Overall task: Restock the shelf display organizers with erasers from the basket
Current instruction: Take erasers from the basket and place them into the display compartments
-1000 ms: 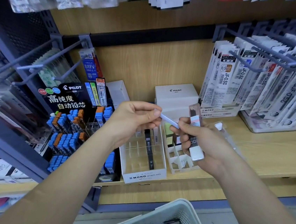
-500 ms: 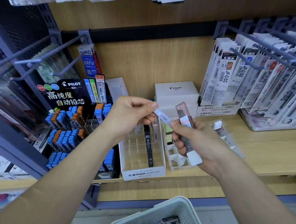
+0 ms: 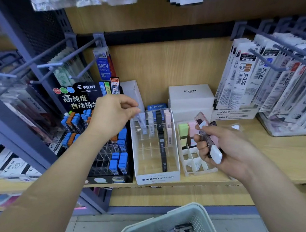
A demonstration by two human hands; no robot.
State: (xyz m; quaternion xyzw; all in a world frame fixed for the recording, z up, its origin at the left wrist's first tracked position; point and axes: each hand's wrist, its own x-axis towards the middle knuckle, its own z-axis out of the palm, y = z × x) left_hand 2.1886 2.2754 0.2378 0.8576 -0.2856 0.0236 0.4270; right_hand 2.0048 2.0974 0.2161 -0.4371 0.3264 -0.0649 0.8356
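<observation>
My left hand [image 3: 113, 114] pinches a slim pale-blue eraser stick [image 3: 141, 122] and holds it over the back-left slot of the clear MONO organizer [image 3: 158, 178] on the shelf. That organizer holds a few sticks at its back and a long black one [image 3: 161, 145] down the middle. My right hand [image 3: 220, 147] grips a small bundle of eraser sticks [image 3: 206, 132], pink and dark with a white end, in front of a white divided organizer [image 3: 192, 164]. A pale green basket [image 3: 158, 222] with more sticks sits at the bottom.
A black PILOT lead display [image 3: 99, 129] with blue and orange cases stands left of the organizers. White PILOT boxes [image 3: 191, 97] sit behind them. Hanging refill packs [image 3: 265, 84] on metal hooks fill the right; bare hooks [image 3: 46, 63] jut out at left.
My left hand took the pale-blue stick away from my right hand and carried it left and back to the clear organizer. My right hand stayed put with its bundle.
</observation>
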